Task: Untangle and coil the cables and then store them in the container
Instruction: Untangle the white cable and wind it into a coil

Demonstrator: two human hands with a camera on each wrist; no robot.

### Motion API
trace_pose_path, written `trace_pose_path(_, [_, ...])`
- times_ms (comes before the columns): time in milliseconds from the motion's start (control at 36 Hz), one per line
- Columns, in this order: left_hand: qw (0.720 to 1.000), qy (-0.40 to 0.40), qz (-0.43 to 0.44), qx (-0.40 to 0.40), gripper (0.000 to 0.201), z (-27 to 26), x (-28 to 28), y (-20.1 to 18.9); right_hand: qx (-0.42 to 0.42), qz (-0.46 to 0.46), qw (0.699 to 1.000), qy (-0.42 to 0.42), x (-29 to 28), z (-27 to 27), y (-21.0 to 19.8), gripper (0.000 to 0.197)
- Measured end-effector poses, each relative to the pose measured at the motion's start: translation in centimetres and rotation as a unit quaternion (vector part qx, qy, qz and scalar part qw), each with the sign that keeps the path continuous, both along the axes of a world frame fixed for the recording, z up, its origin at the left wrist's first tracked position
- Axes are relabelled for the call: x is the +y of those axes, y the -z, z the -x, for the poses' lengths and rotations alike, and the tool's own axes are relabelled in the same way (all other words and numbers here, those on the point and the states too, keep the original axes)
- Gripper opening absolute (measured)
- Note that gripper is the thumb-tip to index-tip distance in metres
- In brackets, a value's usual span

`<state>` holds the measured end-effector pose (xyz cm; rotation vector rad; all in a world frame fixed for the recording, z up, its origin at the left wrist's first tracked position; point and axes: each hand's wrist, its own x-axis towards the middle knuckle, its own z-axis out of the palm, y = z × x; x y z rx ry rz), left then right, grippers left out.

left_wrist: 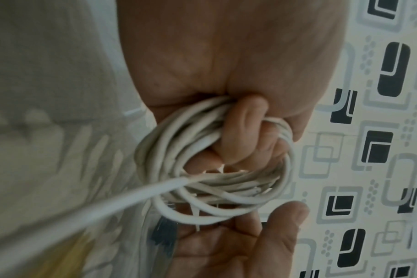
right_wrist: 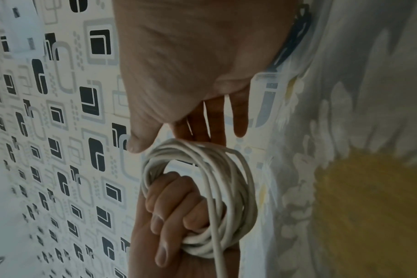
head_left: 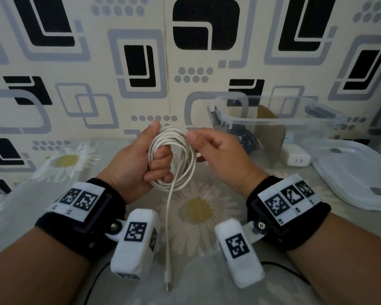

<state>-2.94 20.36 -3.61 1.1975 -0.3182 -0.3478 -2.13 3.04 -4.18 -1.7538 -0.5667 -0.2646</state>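
Note:
A white cable (head_left: pixel 190 164) is wound into a coil of several loops and held above the bed. My left hand (head_left: pixel 141 157) grips the coil's left side, fingers curled through the loops and thumb up along the top. My right hand (head_left: pixel 209 146) is at the coil's upper right, its straight fingers touching the loops from behind and the thumb tip beside them. The wrist views show the coil (left_wrist: pixel 202 188) (right_wrist: pixel 226 188) the same way. A loose tail hangs straight down to a connector (head_left: pixel 167 287). The clear plastic container (head_left: pixel 273 123) stands at the right, with a dark cable (head_left: pixel 249 139) inside.
A white charger plug (head_left: pixel 296 158) lies in front of the container, and the container's lid (head_left: pixel 356 172) rests at the far right. A brown cardboard piece (head_left: pixel 271 137) leans in the container. The daisy-print bedsheet (head_left: pixel 198 208) lies below, against a patterned wall.

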Motion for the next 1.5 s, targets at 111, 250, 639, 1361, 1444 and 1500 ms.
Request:
trace_pose_path(111, [1.0,0.006,0.009,0.001,0.057,0.2,-0.1,0.0,-0.025,0.059,0.998,-0.016,-0.1,-0.1,0.1,0.073])
trace_pose_path(250, [1.0,0.016,0.008,-0.002,0.058,0.1,-0.3,-0.1,-0.007,0.034,0.998,-0.047,0.0,-0.2,0.3,0.034])
trace_pose_path(639, [1.0,0.012,-0.015,0.022,0.061,0.3,-0.5,-0.1,-0.014,0.065,0.997,-0.048,-0.1,0.0,0.1,0.026])
trace_pose_path(1361, [0.967,-0.179,-0.135,-0.124,0.018,-0.7,-0.3,1.1,0.043,-0.045,0.998,-0.021,-0.2,-0.1,-0.7,0.017])
trace_pose_path(1444, [0.937,-0.189,-0.176,-0.234,0.031,-0.9,0.2,1.0,0.075,-0.122,0.99,0.008,-0.1,-0.5,-0.6,0.019])
trace_pose_path(1500, [0.927,-0.164,-0.201,-0.271,0.029,-0.7,0.5,0.9,0.091,-0.164,0.982,0.023,0.1,-0.8,-0.4,0.018])
